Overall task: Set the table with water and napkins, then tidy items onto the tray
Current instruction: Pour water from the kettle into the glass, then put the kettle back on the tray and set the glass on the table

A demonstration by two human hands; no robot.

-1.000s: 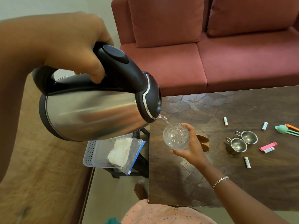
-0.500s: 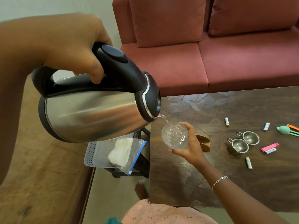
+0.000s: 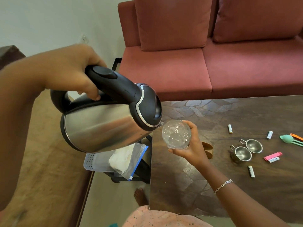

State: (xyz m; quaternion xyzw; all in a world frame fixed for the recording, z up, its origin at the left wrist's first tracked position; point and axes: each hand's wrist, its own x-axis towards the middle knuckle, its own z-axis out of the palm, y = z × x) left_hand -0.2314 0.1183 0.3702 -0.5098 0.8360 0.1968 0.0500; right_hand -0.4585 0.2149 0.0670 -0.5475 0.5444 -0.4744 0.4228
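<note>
My left hand (image 3: 72, 71) grips the black handle of a steel electric kettle (image 3: 101, 128), tilted with its spout right at the rim of a clear glass (image 3: 176, 134). My right hand (image 3: 191, 148) holds that glass from beneath, above the left edge of the dark table (image 3: 188, 185). Water fills much of the glass. A white perforated tray (image 3: 91, 163) sits on a low stand left of the table, under the kettle. In it lies a clear zip bag of white napkins (image 3: 126, 158).
On the table lie two small steel cups (image 3: 247, 150), several batteries (image 3: 230, 128), a pink strip (image 3: 273, 156), a teal spoon (image 3: 288, 139) and a brown holder (image 3: 208, 149) behind my right hand. A red sofa (image 3: 213, 66) stands beyond the table. My foot (image 3: 139, 196) is beside the table's left edge.
The kettle has tipped back toward upright and the stream of water has thinned to almost nothing. The glass holds more water and stays in my right hand.
</note>
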